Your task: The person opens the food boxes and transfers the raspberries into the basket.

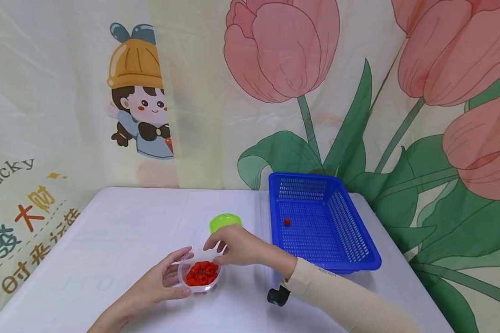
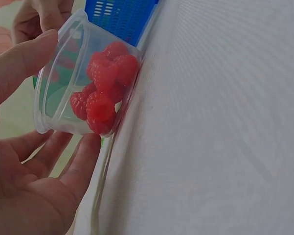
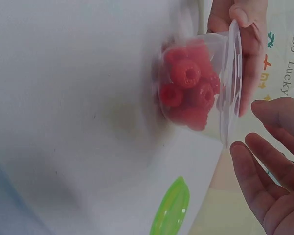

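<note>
So, left hand (image 1: 158, 280) curled round a clear cup (image 1: 197, 255) of raspberries (image 1: 202, 274), right hand (image 1: 238, 245) just beside it, fingers (image 3: 250, 180) apart

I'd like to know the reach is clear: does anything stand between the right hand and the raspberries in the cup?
Nothing visible does. The right hand is at the rim of the uncovered clear cup, with the raspberries inside. The left hand holds the cup's opposite side, out of the way.

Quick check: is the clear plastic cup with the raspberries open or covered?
Open. In the head view, no lid covers the clear plastic cup, and the raspberries inside show directly from above.
</note>
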